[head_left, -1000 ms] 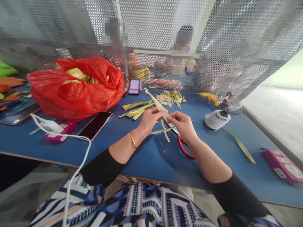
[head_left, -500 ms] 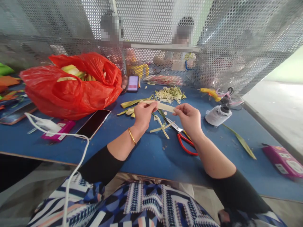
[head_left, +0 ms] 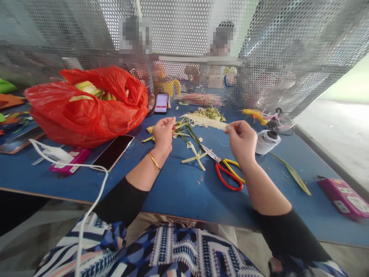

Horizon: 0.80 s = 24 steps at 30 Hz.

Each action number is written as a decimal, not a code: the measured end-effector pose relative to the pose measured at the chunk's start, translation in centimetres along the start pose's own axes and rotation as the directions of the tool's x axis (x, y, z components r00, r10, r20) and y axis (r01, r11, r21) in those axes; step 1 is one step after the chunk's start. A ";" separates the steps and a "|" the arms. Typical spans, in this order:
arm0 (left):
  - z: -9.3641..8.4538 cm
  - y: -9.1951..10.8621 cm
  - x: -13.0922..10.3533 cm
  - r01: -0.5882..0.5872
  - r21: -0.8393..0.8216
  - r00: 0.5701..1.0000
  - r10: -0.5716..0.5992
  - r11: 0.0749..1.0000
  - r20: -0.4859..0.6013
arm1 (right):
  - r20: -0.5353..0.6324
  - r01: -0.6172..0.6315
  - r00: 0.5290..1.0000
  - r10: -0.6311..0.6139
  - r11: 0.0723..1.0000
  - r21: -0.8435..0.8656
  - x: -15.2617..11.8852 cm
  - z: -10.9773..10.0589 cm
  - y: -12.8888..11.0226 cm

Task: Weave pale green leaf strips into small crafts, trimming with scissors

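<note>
Husk strip (head_left: 210,122): long axis crosswise, tip pointing left; right hand (head_left: 242,139) pinching other end; left hand (head_left: 163,135), grip unclear.

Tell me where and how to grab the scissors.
Probably by the looped handles, from the near side, slightly right: the scissors lie flat with both handles toward that side and the blades pointing away and left.

A: Our left hand (head_left: 163,134)?
B: One, held forward: fingers curled, thumb drawn to the forefinger; left forearm (head_left: 141,175) slanting inward.
A: Our right hand (head_left: 242,140)?
B: One: thumb and forefinger pinched, wrist bent slightly; right forearm (head_left: 266,190) likewise slanting inward. We list both hands well apart.
</note>
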<state>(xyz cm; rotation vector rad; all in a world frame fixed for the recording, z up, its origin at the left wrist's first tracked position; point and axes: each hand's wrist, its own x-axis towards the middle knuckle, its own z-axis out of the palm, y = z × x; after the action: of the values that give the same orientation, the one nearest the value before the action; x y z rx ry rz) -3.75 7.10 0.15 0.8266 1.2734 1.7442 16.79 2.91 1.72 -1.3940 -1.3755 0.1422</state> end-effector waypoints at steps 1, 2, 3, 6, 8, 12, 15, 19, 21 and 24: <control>0.1 0.0 -0.2 -0.039 0.003 0.999 0.039 0.999 -0.032 | -0.051 0.034 0.998 -0.036 0.999 -0.035 0.0 0.0 -0.1; 0.2 0.1 -0.5 -0.083 0.007 0.996 0.083 0.997 -0.041 | -0.104 0.079 0.991 -0.086 0.994 -0.075 -0.1 -0.1 -0.1; 0.3 0.2 -1.1 -0.123 0.010 0.992 0.123 0.992 -0.014 | -0.153 0.134 0.977 -0.152 0.984 -0.121 -0.2 -0.1 -0.2; 0.6 0.8 -3.5 -0.033 0.028 0.946 0.023 0.999 0.325 | -0.178 0.353 0.894 -0.411 0.892 -0.283 -1.0 -0.1 -0.4; 0.6 1.2 -4.9 0.164 0.043 0.836 -0.162 0.986 0.524 | -0.056 0.513 0.825 -0.563 0.786 -0.345 -1.8 0.1 -0.6; 0.5 1.4 -6.0 0.416 0.072 0.685 -0.365 0.906 0.631 | 0.270 0.722 0.692 -0.669 0.638 -0.268 -3.4 0.5 -0.8; 0.5 1.3 -5.4 0.392 0.064 0.746 -0.358 0.918 0.561 | 0.367 0.728 0.677 -0.638 0.655 -0.204 -3.9 0.8 -0.7; 0.4 1.4 -4.3 0.290 0.028 0.865 -0.275 0.957 0.420 | 0.224 0.657 0.752 -0.620 0.734 -0.173 -3.5 0.8 -0.8; 0.4 1.6 -4.1 0.265 0.032 0.875 -0.254 0.964 0.412 | 0.118 0.563 0.826 -0.551 0.814 -0.140 -3.2 0.8 -1.1; 0.3 1.6 -4.5 0.201 0.068 0.859 -0.209 0.977 0.467 | 0.100 0.320 0.942 -0.320 0.947 0.014 -2.7 1.0 -1.6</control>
<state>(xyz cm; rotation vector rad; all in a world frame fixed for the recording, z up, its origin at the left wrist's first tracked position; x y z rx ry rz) -1.77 3.01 1.56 1.0115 1.0007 1.2587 14.25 0.92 0.94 -1.1584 -1.6684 -0.0040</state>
